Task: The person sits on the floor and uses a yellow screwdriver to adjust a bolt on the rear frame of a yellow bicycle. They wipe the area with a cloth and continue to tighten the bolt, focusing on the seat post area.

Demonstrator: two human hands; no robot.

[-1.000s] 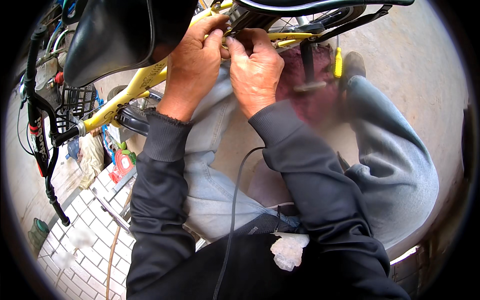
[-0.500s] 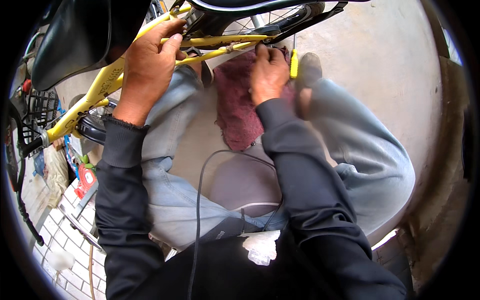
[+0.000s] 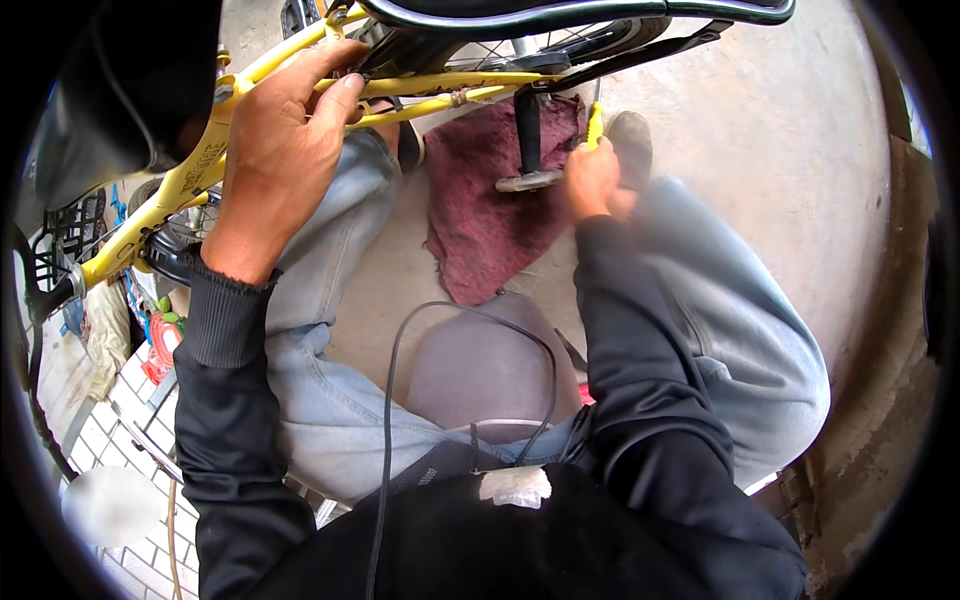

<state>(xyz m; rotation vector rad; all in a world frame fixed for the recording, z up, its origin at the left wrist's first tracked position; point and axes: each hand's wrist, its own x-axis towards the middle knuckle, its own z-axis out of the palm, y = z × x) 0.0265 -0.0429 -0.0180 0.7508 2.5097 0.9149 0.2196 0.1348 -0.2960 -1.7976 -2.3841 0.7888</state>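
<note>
A yellow bicycle frame (image 3: 205, 150) runs along the top left, and my left hand (image 3: 285, 140) is closed on its tube near the rear wheel. My right hand (image 3: 592, 180) has its fingers around the lower end of a yellow-handled screwdriver (image 3: 596, 124), whose thin shaft points away from me. Left of that hand, a black kickstand (image 3: 528, 130) hangs from the rear axle area and ends in a flat grey foot. Behind and under it is a dark red cloth (image 3: 470, 220) on the floor. My left fingertips are partly hidden by the frame.
The black saddle (image 3: 130, 90) blocks the upper left. Above the rear wheel is a black mudguard-like part with a pale edge (image 3: 560, 15). A black cable (image 3: 392, 430) loops over my lap. My jeans-clad knees flank the cloth; white tiles (image 3: 130, 400) lie lower left.
My right hand has left the kickstand, moved right and taken hold of the screwdriver handle. The kickstand and its foot now show. My left hand stays on the frame.
</note>
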